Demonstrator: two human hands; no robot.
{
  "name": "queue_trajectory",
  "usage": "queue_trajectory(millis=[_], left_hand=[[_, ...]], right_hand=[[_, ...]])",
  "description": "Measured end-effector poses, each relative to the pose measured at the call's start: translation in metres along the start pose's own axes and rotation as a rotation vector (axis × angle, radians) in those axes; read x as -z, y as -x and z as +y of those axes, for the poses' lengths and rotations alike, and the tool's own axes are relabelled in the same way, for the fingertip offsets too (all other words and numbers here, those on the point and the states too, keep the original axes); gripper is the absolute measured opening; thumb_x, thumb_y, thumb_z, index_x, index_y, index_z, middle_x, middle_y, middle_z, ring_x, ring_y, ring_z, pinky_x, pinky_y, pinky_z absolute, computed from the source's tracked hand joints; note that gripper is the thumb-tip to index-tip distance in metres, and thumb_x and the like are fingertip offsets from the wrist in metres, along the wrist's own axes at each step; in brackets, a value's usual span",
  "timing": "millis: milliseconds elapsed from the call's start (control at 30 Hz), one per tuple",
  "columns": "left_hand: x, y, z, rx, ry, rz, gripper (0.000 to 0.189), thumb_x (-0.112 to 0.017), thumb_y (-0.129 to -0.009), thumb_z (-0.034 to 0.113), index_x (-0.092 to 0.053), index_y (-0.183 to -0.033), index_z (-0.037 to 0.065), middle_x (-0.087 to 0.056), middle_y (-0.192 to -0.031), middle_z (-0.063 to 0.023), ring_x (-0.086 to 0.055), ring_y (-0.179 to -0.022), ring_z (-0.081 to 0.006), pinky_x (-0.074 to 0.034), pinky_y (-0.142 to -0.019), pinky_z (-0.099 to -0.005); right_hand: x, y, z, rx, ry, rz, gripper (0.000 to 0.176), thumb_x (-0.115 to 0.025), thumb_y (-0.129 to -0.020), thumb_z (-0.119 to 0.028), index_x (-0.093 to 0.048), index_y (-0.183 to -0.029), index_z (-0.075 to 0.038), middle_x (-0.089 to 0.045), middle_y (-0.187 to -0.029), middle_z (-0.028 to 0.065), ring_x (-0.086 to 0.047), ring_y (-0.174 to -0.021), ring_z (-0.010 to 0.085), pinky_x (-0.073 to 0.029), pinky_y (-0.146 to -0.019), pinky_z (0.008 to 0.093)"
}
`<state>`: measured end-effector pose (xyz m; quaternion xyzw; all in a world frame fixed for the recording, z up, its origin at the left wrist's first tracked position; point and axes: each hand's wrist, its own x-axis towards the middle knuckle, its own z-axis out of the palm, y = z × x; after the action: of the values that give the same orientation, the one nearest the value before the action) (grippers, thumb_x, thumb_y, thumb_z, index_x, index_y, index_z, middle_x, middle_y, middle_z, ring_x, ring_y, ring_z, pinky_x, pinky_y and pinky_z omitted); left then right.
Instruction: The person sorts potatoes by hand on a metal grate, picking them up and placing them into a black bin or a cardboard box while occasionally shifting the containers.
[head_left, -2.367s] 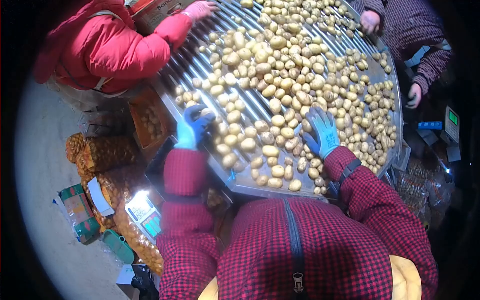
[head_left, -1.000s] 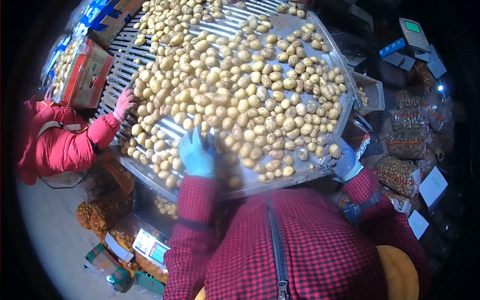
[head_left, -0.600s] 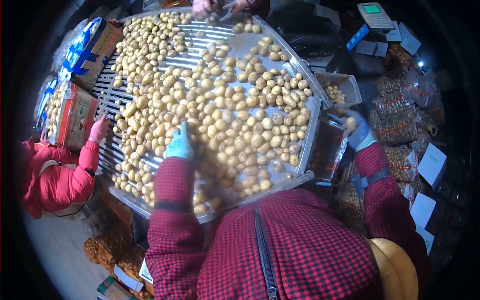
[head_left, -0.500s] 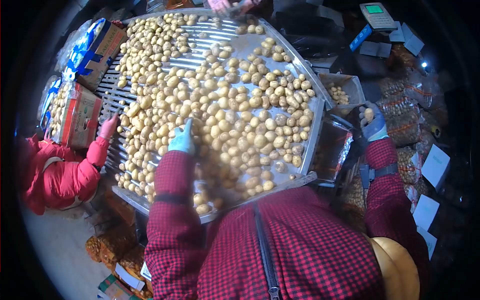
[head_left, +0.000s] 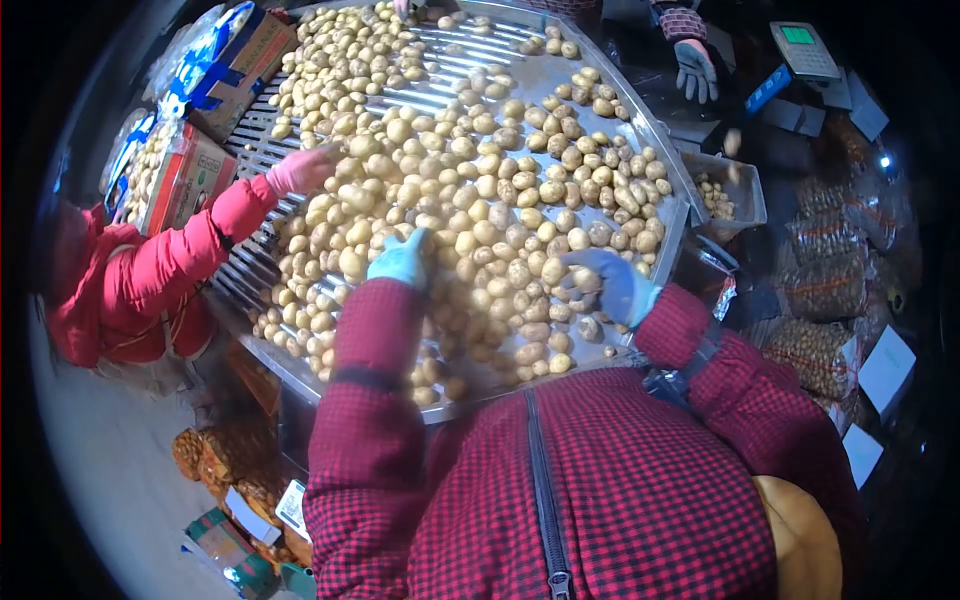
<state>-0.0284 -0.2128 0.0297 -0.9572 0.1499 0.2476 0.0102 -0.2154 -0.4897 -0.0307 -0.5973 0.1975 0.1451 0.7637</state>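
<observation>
Many potatoes (head_left: 500, 215) lie spread over a metal sorting table with a slatted part. My left hand (head_left: 400, 260), in a light blue glove, rests on potatoes in the middle; its fingers are partly hidden among them. My right hand (head_left: 612, 285), in a blue-grey glove, is at the right part of the table, its fingers curved around or over potatoes; whether it grips one is unclear. A single potato (head_left: 733, 143) is in the air above a grey bin (head_left: 748, 200) that holds small potatoes, beyond the table's right edge.
At the left, a person in a red jacket (head_left: 190, 260) reaches over the table with a pink glove (head_left: 303, 170). Another person's gloved hand (head_left: 695, 70) hangs at the top right near a scale (head_left: 803, 50). Cardboard boxes (head_left: 190, 178) stand left; net bags (head_left: 822, 285) lie right.
My right hand has moved from beside the bin to the potatoes on the table, and a potato is now airborne. The red-jacketed person's hand has moved right, over the potatoes. Another hand has appeared top right.
</observation>
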Motion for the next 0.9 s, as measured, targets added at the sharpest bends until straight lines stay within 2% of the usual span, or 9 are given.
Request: queue_trajectory(millis=[233, 367, 433, 500, 600, 700, 733, 833, 900], left_hand=[[-0.032, -0.005, -0.031, 0.011, 0.213, 0.14, 0.053, -0.076, -0.082, 0.013, -0.052, -0.13, 0.019, -0.065, -0.113, -0.0177, -0.067, -0.1, -0.0296, -0.056, -0.081, -0.0406], [-0.026, 0.041, -0.007, -0.039, 1.261, 0.103, 0.043, -0.072, -0.083, -0.003, -0.053, -0.122, 0.005, -0.06, -0.103, -0.0074, -0.064, -0.085, -0.0147, -0.056, -0.07, -0.0275], [-0.039, 0.055, 0.027, -0.203, 1.19, 0.188, 0.047, -0.074, -0.08, -0.001, -0.056, -0.122, 0.007, -0.062, -0.101, -0.0099, -0.063, -0.088, -0.0194, -0.055, -0.073, -0.0318], [-0.03, 0.076, 0.067, -0.446, 0.458, 0.444, 0.048, -0.074, -0.072, 0.0, -0.061, -0.118, 0.011, -0.062, -0.107, -0.0148, -0.062, -0.094, -0.0286, -0.054, -0.078, -0.0372], [-0.047, 0.081, 0.11, -0.594, 0.067, 0.398, 0.043, -0.068, -0.066, 0.007, -0.066, -0.108, 0.014, -0.054, -0.127, -0.0179, -0.058, -0.108, -0.0366, -0.052, -0.083, -0.0426], [-0.038, 0.089, 0.13, -0.877, 0.062, 0.547, 0.038, -0.066, -0.068, 0.008, -0.067, -0.106, 0.013, -0.052, -0.134, -0.0196, -0.057, -0.111, -0.0375, -0.052, -0.084, -0.044], [-0.027, 0.089, 0.137, -0.958, 0.197, 0.562, 0.035, -0.07, -0.069, 0.011, -0.066, -0.104, 0.014, -0.055, -0.13, -0.016, -0.061, -0.101, -0.0359, -0.054, -0.076, -0.0393], [-0.03, 0.084, 0.138, -1.004, 0.609, 0.443, 0.041, -0.077, -0.07, 0.014, -0.07, -0.11, 0.011, -0.055, -0.135, -0.0211, -0.056, -0.121, -0.0425, -0.047, -0.1, -0.0483], [-0.028, 0.079, 0.128, -0.925, 0.552, 0.481, 0.036, -0.077, -0.075, 0.01, -0.07, -0.111, 0.009, -0.056, -0.134, -0.0217, -0.055, -0.123, -0.0423, -0.047, -0.101, -0.0478]], right_hand=[[-0.053, -0.007, -0.021, -0.266, -0.197, -0.245, 0.038, -0.052, -0.097, -0.03, -0.063, -0.125, -0.006, -0.066, -0.107, 0.0092, -0.059, -0.084, 0.0178, -0.052, -0.074, 0.0289], [-0.052, -0.028, 0.013, -0.272, -0.34, -0.322, 0.041, -0.052, -0.098, -0.034, -0.06, -0.128, -0.008, -0.066, -0.111, 0.0075, -0.061, -0.096, 0.0172, -0.053, -0.079, 0.0308], [-0.06, -0.029, 0.007, -0.285, -0.514, -0.382, 0.043, -0.049, -0.101, -0.041, -0.058, -0.127, -0.008, -0.066, -0.114, 0.0079, -0.062, -0.098, 0.0181, -0.053, -0.081, 0.0343], [-0.072, -0.041, 0.02, -0.293, -0.911, -0.383, 0.044, -0.048, -0.102, -0.044, -0.058, -0.125, -0.008, -0.066, -0.114, 0.0074, -0.063, -0.096, 0.0194, -0.053, -0.081, 0.0363], [-0.057, -0.056, 0.053, 0.024, -0.966, -0.587, 0.05, -0.049, -0.103, -0.037, -0.048, -0.139, -0.002, -0.057, -0.132, 0.0164, -0.051, -0.128, 0.0243, -0.038, -0.113, 0.0419], [-0.048, -0.003, -0.04, -0.251, -0.618, 0.004, 0.051, -0.051, -0.1, -0.042, -0.051, -0.135, -0.004, -0.059, -0.128, 0.015, -0.054, -0.124, 0.0254, -0.042, -0.109, 0.0431], [-0.041, -0.002, -0.039, -0.241, -0.716, -0.003, 0.05, -0.05, -0.1, -0.042, -0.052, -0.134, -0.005, -0.06, -0.126, 0.0142, -0.056, -0.12, 0.0253, -0.045, -0.105, 0.043], [0.005, -0.014, -0.005, -0.127, -1.094, -0.226, 0.045, -0.05, -0.1, -0.041, -0.056, -0.128, -0.006, -0.063, -0.118, 0.0115, -0.062, -0.107, 0.0247, -0.053, -0.092, 0.0416], [0.037, -0.01, 0.0, 0.173, -0.809, -0.129, 0.042, -0.05, -0.1, -0.042, -0.059, -0.122, -0.007, -0.063, -0.105, 0.0063, -0.064, -0.092, 0.0211, -0.055, -0.078, 0.0385]])
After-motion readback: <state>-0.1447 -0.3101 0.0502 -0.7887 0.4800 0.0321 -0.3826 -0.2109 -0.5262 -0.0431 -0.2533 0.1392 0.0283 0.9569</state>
